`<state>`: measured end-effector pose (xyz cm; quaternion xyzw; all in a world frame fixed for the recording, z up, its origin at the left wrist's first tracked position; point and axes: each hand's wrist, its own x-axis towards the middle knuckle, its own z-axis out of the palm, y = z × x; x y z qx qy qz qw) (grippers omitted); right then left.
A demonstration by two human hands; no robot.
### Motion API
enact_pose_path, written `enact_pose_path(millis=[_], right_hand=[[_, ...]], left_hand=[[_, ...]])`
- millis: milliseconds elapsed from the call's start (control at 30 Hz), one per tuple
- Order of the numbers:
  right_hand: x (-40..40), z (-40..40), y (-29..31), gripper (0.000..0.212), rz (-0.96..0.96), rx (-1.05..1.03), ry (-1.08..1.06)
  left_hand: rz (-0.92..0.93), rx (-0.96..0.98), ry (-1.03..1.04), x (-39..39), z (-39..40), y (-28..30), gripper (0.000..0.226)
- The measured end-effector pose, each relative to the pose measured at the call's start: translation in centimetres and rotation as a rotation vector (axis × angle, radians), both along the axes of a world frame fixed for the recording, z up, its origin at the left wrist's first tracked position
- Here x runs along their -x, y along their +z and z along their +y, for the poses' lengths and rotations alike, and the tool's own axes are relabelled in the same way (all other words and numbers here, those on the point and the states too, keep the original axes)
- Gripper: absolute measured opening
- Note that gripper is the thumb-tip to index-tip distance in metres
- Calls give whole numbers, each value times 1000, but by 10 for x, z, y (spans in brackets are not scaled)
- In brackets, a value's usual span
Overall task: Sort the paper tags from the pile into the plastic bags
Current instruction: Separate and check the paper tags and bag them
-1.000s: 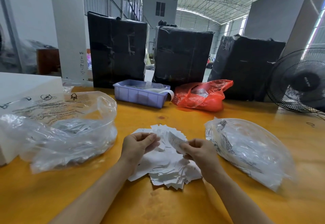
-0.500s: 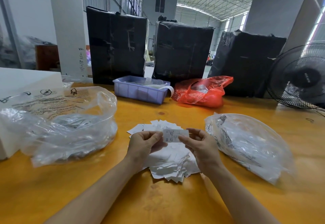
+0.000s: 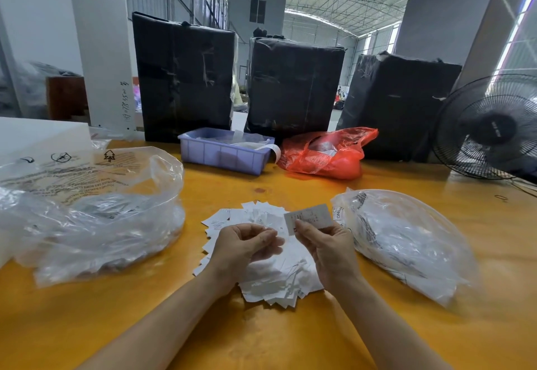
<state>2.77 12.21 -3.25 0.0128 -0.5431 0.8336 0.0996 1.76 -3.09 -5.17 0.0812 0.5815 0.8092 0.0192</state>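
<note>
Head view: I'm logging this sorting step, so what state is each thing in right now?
Tag: lifted off the pile, pinched by the right hand.
Left hand: above the pile, fingers curled; whether it holds anything is unclear.
Pile: loose, spread on the table.
Left bag: mouth open, slumped.
Right bag: lying on its side.
Red bag: crumpled, full.
Tray: holds items.
Fan: spinning or not, unclear.

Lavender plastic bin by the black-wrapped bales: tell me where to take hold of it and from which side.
Grip the lavender plastic bin by its two short end rims, coming from above. It sits flat, open side up, with a protruding lip. A bale stands behind; a white strip hangs over its right end.
</note>
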Motion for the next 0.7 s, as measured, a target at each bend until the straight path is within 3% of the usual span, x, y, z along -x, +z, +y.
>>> enact_pose_path(millis=[133, 267, 533, 700], right_hand=[[0, 0, 1, 2, -7, 43, -9], [-2, -3, -1, 19, 58, -79, -27], [-5, -7, -4, 12, 117, -326, -65], [-6, -6, -1, 10, 154, -301, -139]], left_hand=[[8, 29, -30, -2, 0, 0, 15], [37, 66, -53, -4, -1, 1, 26], [47, 99, -51, -6, -2, 0, 13], [26, 69, -29, -5, -3, 0, 17]])
